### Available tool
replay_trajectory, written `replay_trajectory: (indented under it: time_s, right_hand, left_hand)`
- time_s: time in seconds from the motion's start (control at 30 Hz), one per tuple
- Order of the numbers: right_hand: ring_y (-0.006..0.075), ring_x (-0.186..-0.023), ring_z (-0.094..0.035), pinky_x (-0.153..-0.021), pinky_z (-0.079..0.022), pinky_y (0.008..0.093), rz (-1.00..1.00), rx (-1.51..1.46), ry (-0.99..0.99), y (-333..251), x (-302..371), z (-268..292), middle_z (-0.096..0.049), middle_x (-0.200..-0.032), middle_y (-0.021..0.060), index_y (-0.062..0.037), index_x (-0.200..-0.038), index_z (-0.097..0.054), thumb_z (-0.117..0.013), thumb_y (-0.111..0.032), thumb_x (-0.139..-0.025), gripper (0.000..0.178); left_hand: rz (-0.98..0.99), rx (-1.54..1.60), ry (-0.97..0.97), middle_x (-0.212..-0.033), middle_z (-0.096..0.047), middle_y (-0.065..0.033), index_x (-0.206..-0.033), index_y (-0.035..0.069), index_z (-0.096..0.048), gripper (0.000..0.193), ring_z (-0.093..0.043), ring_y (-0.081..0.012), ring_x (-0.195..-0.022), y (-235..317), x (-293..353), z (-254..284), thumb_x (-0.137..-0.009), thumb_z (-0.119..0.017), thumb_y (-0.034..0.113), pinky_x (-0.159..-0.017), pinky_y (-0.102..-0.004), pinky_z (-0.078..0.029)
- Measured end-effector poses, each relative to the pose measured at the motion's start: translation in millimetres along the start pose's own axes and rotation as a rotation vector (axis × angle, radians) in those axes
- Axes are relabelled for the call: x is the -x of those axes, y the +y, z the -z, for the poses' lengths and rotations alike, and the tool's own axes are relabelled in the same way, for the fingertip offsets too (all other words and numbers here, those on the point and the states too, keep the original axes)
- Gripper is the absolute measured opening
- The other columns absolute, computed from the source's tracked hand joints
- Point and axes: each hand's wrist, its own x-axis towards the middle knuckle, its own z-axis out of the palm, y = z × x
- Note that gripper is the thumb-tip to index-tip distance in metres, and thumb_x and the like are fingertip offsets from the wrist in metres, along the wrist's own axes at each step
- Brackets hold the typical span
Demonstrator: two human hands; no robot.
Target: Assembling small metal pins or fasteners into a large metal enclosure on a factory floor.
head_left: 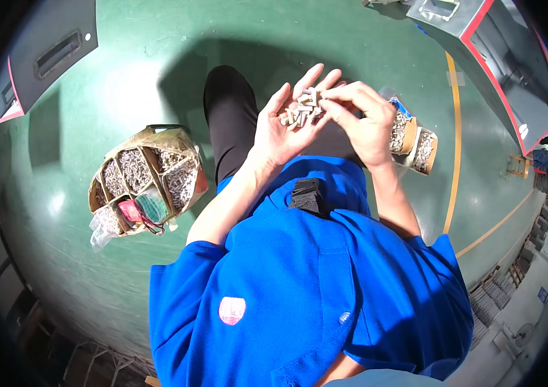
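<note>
My left hand [276, 134] is turned palm up and cupped under a small heap of short, pale grey and beige rod-like pieces [301, 113], perhaps screws or plugs. Over the heap's right side, my right hand [367, 122] pinches with thumb and forefinger. Whatever lies between those fingertips is too small to make out. Both hands are held above my lap, between my knees.
On the green floor to my left stands a divided cardboard box [135, 174] filled with small fasteners. Smaller cartons [423, 151] of similar pieces sit at right. Grey metal cabinets with red edges [490, 58] rise at far right, and a grey panel [55, 55] at far left.
</note>
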Motion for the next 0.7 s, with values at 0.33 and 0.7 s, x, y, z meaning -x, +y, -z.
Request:
replay_trajectory:
  time_s: [0.33,0.7]
  right_hand:
    - [0.0204,-0.072,-0.064,-0.061,-0.051,0.0288,0.214,0.202,-0.093,-3,7,-8,-0.065,-0.082,0.0092,-0.0029,-0.089,-0.068,-0.069,-0.002,-0.073,0.016]
    - [0.0141,-0.068,-0.063,-0.058,-0.049,0.0244,0.077,0.109,0.101,-11,-4,23,-0.064,-0.079,0.0069,-0.0017,-0.088,-0.068,-0.068,0.000,-0.077,0.011]
  left_hand:
    - [0.008,-0.173,-0.039,-0.149,-0.022,-0.0176,-0.144,0.006,-0.023,0.057,-0.021,-0.0327,-0.137,-7,0,-6,-0.094,-0.038,0.028,-0.113,-0.0446,-0.019]
    - [0.014,-0.016,-0.028,-0.147,-0.026,-0.0186,-0.141,0.004,-0.029,0.054,-0.031,-0.0307,-0.133,-10,7,-21,-0.095,-0.040,0.031,-0.113,-0.0437,-0.023]
